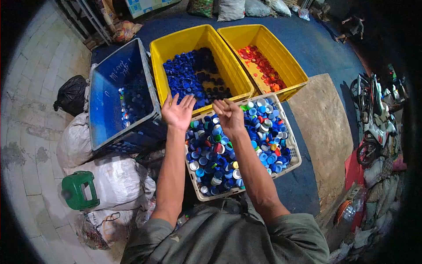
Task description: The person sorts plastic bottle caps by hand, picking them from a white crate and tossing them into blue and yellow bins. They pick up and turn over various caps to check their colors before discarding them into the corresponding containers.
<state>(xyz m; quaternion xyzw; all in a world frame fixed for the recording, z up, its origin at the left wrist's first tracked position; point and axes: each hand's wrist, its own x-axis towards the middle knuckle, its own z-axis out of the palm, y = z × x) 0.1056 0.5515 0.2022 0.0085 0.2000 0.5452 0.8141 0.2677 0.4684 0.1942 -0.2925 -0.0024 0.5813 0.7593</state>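
The left hand (178,112) is spread wide and empty; the right hand (228,115) curls loosely, its contents impossible to tell; both hover over bottle caps (220,154) in the white crate (295,159), just before the yellow crate (176,46).

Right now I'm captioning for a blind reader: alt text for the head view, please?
A person's left hand, open-palmed, and right hand, curled, hover over a white crate of mixed, mostly blue bottle caps. Beyond stand a blue crate, a yellow crate of dark blue caps and a yellow crate of red caps.
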